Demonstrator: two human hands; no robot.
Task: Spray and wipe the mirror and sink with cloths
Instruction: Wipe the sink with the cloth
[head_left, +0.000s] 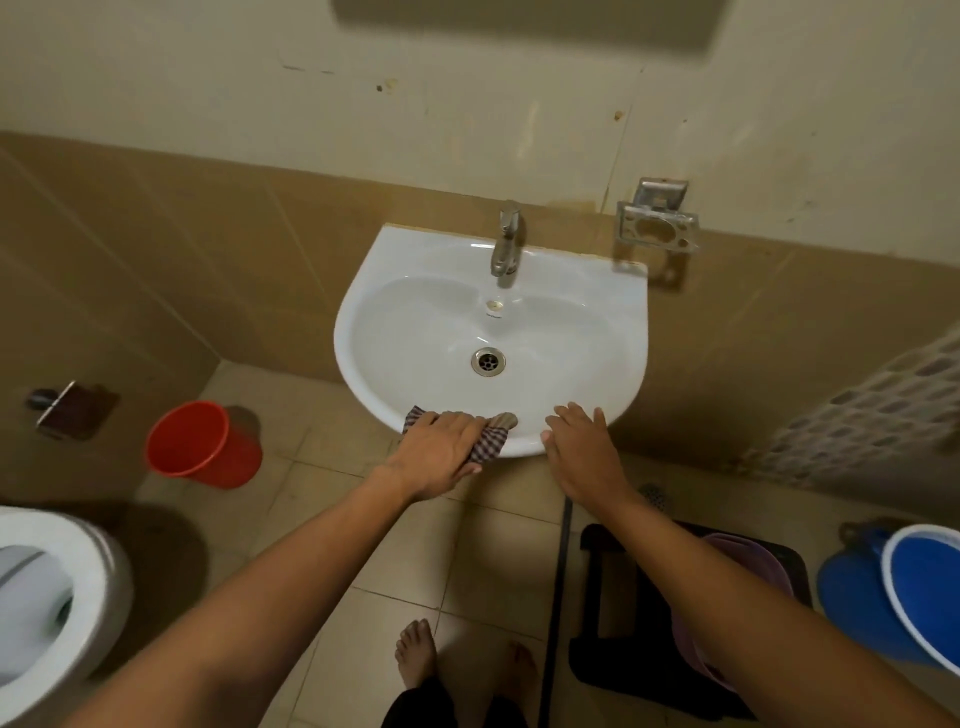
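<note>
Hidden or cut off: the mirror (524, 23) shows only as a dark blurred strip at the top edge, its surface unreadable; the toilet (49, 597) is cut by the left edge; the blue bucket (904, 592) is cut by the right edge; much of the cloth lies under the left hand; the black stool (623, 613) and the purple basin (748, 571) on it are partly covered by the right forearm
Hard to make out: the patterned surface at the far right is blurred; the small fitting low on the left wall is too smeared to name
Left hand (441, 452): palm down on the checked cloth (491, 441), fingers curled over it and pressing it against the front rim of the sink; ends of the cloth stick out on both sides of the hand
Right hand (576, 447): flat on the front rim, fingers straight and slightly spread, holding nothing
Sink (571, 322): white, fixed to the tan tiled wall, the metal tap (506, 244) at its back, the drain (488, 361) in the bowl
Beside the sink: a metal holder (657, 221) on the wall to the right
Floor: a red bucket (200, 444) to the left, lying tilted; two bare feet at the bottom edge; a dark thin pole (558, 597) upright beside the stool
</note>
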